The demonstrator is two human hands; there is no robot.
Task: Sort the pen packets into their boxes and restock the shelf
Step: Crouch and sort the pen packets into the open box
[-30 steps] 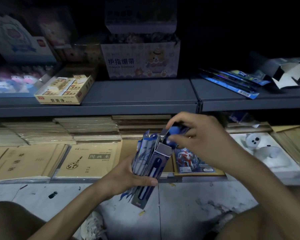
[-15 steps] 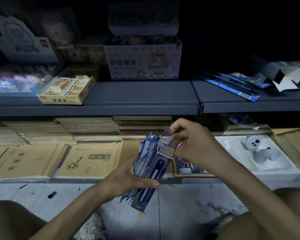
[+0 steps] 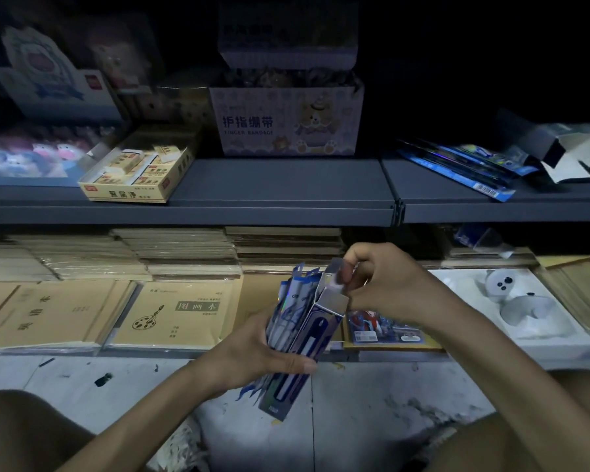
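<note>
Dim room. Below the grey shelf (image 3: pixel 280 192), my left hand (image 3: pixel 252 356) grips the pen box (image 3: pixel 315 330) and pen packets (image 3: pixel 288 311) together; my right hand (image 3: pixel 385 284) pinches the box's top flap, above the stained pale floor (image 3: pixel 389 403).

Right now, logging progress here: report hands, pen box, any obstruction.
Left hand grips pen box and pen packets together. Right hand pinches the box's open flap. No obstruction; more packets loose on upper shelf.
</note>
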